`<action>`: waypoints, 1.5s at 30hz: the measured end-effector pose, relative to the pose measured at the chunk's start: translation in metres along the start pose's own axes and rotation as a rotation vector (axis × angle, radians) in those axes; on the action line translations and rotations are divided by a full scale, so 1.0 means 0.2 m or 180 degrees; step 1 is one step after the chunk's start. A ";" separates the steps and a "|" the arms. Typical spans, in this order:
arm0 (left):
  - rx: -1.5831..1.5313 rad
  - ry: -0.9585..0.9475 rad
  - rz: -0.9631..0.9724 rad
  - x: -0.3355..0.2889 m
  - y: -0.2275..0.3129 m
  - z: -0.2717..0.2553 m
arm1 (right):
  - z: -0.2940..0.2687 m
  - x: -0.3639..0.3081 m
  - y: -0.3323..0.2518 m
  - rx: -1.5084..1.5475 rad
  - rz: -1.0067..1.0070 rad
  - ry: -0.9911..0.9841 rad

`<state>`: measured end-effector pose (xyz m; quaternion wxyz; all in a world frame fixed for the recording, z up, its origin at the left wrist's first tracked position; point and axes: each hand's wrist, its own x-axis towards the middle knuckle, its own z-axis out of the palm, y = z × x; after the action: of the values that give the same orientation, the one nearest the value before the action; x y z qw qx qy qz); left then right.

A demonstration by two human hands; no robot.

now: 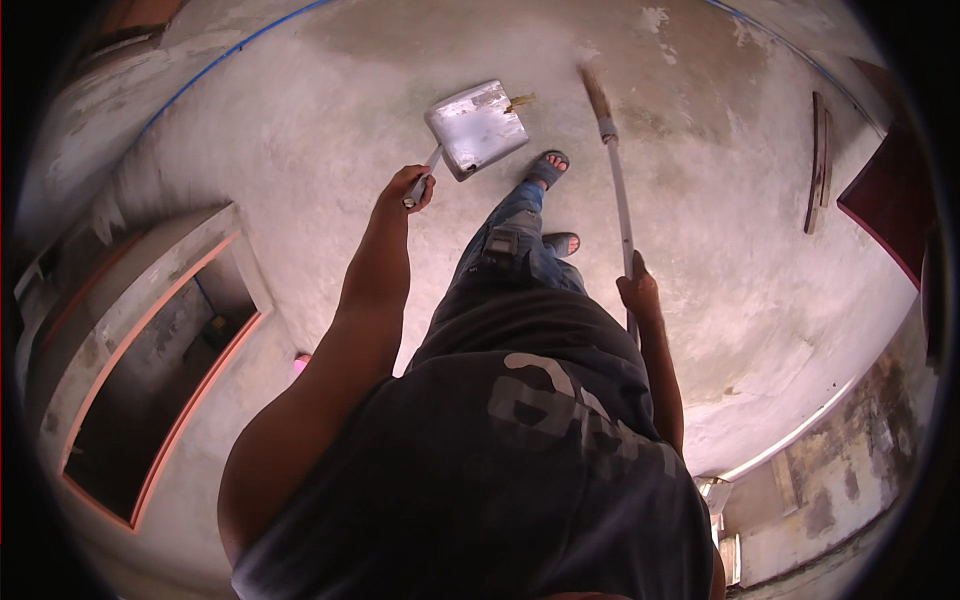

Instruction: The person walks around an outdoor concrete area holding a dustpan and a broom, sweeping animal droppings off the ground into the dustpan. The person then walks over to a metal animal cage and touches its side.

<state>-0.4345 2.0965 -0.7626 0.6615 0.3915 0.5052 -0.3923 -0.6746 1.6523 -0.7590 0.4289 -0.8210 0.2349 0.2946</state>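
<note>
My left hand (413,187) is closed round the short handle of a metal dustpan (484,128), held out ahead of me on the left. Something yellow-brown (521,101) shows at the dustpan's right edge; what it is I cannot make out. In my right hand (638,289) is the long pale handle of a broom (617,170). Its brown bristles point away from me, and their tips are at the floor. Between the two tools are my feet in dark sandals (547,169).
A worn, stained concrete floor (720,250) spreads around me. On the left is an opening with an orange frame (140,370). Wooden strips (818,163) lie at the right, near a dark red panel (885,205). A blue line (235,48) runs along the far left wall.
</note>
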 end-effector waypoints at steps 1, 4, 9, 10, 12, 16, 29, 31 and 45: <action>0.0042 0.0120 -0.0077 0.01 0.00 -0.01 | 0.06 -0.02 -0.03 -0.0173 0.0110 -0.0392; 0.0162 0.0150 -0.0466 0.06 0.01 0.01 | 0.11 -0.14 -0.13 -0.0106 0.0248 -0.1385; 0.0713 0.0104 -0.0596 0.09 -0.01 -0.03 | -0.02 -0.31 -0.09 0.0218 0.0053 -0.0822; 0.1385 -0.0370 -0.0486 0.09 -0.01 -0.09 | -0.08 -0.32 -0.15 0.0049 0.0047 -0.0724; 0.2072 -0.0849 -0.0359 0.10 -0.02 -0.21 | -0.17 -0.27 -0.18 0.0025 -0.0040 -0.0384; 0.0333 0.0280 -0.0494 0.02 -0.15 -0.20 | -0.19 -0.01 -0.13 -0.0326 -0.0251 0.0246; 0.0725 -0.0261 -0.0048 0.32 -0.18 -0.38 | -0.09 -0.21 -0.33 -0.0335 0.0075 -0.1307; 0.0459 0.0003 -0.0296 0.28 -0.19 -0.33 | -0.18 -0.23 -0.36 -0.0435 -0.0198 -0.0800; 0.0088 0.0363 -0.0193 0.24 -0.15 -0.07 | 0.06 -0.05 -0.36 -0.1230 -0.0053 -0.1485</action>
<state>-0.4590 2.0927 -0.8150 0.6140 0.4068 0.5482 -0.3962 -0.6391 1.7009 -0.7164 0.3095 -0.7995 0.0629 0.5110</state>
